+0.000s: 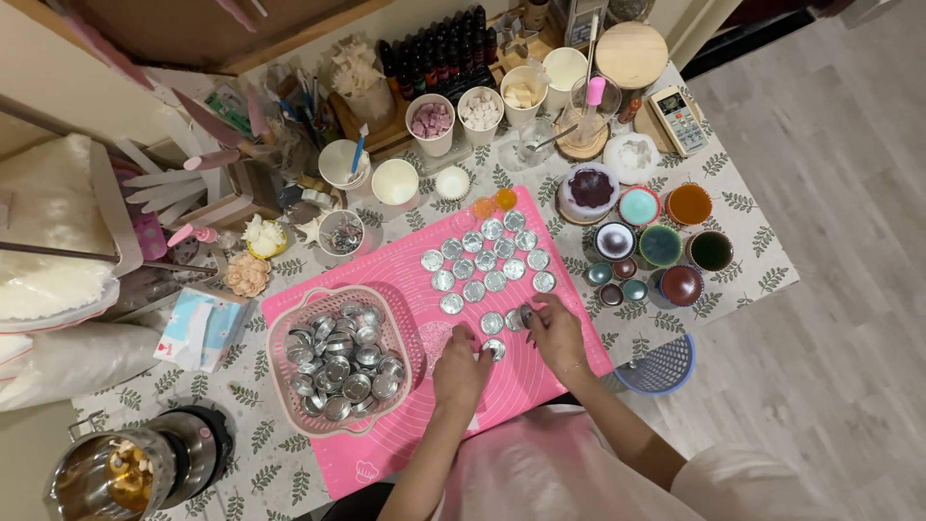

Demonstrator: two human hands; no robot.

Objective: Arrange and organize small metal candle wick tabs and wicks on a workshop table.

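Two hands are seen low-centre on a pink mat (pixel 405 439): the left hand (pixel 461 365) has its fingers closed on a small round metal tin (pixel 494 348), and the right hand (pixel 556 331) fingers are pinched on another tin (pixel 524 315), approx. 1 o'clock from the first. More tins (pixel 487 259) are laid in rows at 12 o'clock from the hands. A pink basket (pixel 340 359) of tins is sat at 9 o'clock on the leaf-print worktop (pixel 752 251).

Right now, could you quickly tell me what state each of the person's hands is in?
Left hand: fingers curled over a small metal cup on the pink mat; a firm grip cannot be told.
Right hand: fingertips pinching another small metal cup.
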